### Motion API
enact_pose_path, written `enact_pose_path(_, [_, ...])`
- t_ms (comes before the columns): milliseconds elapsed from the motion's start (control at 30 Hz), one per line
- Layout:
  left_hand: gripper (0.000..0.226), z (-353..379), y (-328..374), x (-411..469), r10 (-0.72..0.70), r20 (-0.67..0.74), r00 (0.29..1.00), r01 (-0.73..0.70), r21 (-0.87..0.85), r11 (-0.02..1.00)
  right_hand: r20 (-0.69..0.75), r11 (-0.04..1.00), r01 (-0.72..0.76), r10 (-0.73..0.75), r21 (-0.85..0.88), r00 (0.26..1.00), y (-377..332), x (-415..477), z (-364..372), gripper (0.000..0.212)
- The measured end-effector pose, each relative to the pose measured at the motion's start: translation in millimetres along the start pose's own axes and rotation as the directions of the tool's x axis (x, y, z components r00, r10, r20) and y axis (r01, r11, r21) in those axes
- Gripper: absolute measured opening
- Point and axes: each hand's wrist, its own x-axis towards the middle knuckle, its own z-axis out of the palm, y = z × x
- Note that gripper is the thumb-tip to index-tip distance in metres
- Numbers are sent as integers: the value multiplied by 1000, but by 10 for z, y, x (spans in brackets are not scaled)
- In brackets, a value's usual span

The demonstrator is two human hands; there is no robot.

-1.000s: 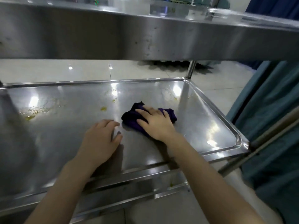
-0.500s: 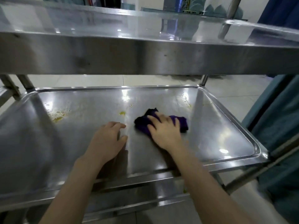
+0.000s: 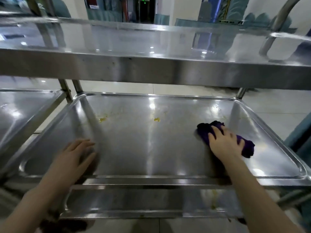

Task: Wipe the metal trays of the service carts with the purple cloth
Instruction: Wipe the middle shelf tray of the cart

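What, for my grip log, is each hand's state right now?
Left hand: open, resting on the middle tray, holding nothing.
Right hand: open, fingers spread, pressing the purple cloth onto that tray.

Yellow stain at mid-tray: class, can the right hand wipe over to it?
Probably yes: the right hand presses the purple cloth on that tray; only bare metal separates it from the yellow stain.
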Motion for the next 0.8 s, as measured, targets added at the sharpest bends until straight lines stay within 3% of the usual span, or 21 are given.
enact_pose_path(133, [38, -92, -343, -122, -151, -142, 978, 164, 87, 983, -14, 936, 352, -352, 30, 936, -1216, -439, 413, 45])
enact_pose_path(233, [43, -92, -311, -146, -211, -130, 969, 225, 105, 969, 42, 773, 623, -631, 118, 775, -2050, -1051, 635, 45])
enact_pose_path(333, [44, -105, -275, -165, -207, -114, 972, 222, 132, 966, 43, 677, 717, -731, 165, 680, -2201, -1259, 641, 46])
enact_pose_path(433, [46, -116, -262, -195, -196, -91, 976, 210, 179, 961, 42, 762, 635, -644, 129, 764, -1835, -913, 587, 48])
enact_pose_path(533, [45, -96, -273, -195, -205, -77, 976, 216, 173, 961, 8, 908, 415, -416, 47, 909, -1196, -487, 464, 48])
enact_pose_path(600, [44, -77, -302, -182, -200, -82, 976, 212, 168, 963, -9, 956, 292, -292, 23, 956, -881, -374, 392, 49])
enact_pose_path(700, [44, -42, -343, -157, -205, -67, 977, 213, 158, 964, 24, 979, 205, -206, 21, 978, -1008, -520, 385, 48])
enact_pose_path(800, [45, -36, -354, -172, -200, -73, 977, 209, 152, 966, 14, 933, 360, -360, 30, 933, -1789, -975, 532, 46])
